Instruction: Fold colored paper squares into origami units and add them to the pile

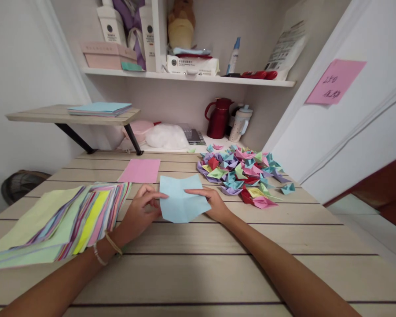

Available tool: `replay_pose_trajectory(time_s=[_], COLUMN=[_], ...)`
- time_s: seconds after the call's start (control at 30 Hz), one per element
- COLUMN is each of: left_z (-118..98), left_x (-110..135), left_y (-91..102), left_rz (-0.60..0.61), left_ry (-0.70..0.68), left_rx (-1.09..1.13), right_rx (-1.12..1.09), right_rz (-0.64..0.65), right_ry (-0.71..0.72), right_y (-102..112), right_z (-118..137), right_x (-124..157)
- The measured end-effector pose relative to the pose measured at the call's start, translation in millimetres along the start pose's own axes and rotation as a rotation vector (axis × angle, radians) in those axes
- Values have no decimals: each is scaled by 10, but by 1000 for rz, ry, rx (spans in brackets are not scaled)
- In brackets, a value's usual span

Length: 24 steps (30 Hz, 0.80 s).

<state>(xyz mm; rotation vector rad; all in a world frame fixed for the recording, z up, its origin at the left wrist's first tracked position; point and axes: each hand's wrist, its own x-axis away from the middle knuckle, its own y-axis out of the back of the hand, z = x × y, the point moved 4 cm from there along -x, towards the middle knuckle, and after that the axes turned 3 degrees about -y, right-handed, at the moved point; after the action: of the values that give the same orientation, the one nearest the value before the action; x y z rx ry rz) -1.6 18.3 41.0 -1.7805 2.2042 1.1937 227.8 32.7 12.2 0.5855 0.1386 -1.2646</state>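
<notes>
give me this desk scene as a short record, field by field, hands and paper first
Left hand: index fingertip over the left edge of a creased light-blue paper sheet
Right hand: index finger extended over that sheet's right side
Left of hands: fanned stack of multicoloured paper sheets
Beyond left hand: flat pink paper square
Beyond right hand: heap of small multicoloured folded-paper boats
Surface: slatted pale wooden table

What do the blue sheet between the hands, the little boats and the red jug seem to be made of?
Blue sheet: matte paper, judging by its creases.
Little boats: apparently thin, matte paper too, given their sharp folded edges.
Red jug: smooth with a slight sheen, perhaps plastic or painted metal; the look leaves that open.
</notes>
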Motion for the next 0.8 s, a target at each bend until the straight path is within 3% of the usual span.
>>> replay_pose_trajectory(time_s=[0.1, 0.2, 0.33, 0.43, 0.57, 0.67, 0.8], left_z=[168, 251, 252, 228, 210, 231, 271], left_x=[22, 32, 16, 10, 3, 7, 15], left_y=[-122, -182, -166, -157, -108, -59, -45], left_rz=[177, 228, 116, -6, -152, -209, -197], left_ry=[200, 262, 252, 308, 350, 362, 366], left_rx=[236, 374, 279, 420, 492, 423, 442], right_rx=[-22, -23, -70, -213, -354, -250, 111], right_rz=[18, 42, -61, -147, -80, 5, 137], right_ry=[5, -42, -151, -238, -237, -172, -48], right_y=[-6, -27, -84, -179, -294, -280, -251], right_z=[23, 32, 13, -8, 16, 62, 143], right_x=[8, 15, 18, 34, 71, 91, 89])
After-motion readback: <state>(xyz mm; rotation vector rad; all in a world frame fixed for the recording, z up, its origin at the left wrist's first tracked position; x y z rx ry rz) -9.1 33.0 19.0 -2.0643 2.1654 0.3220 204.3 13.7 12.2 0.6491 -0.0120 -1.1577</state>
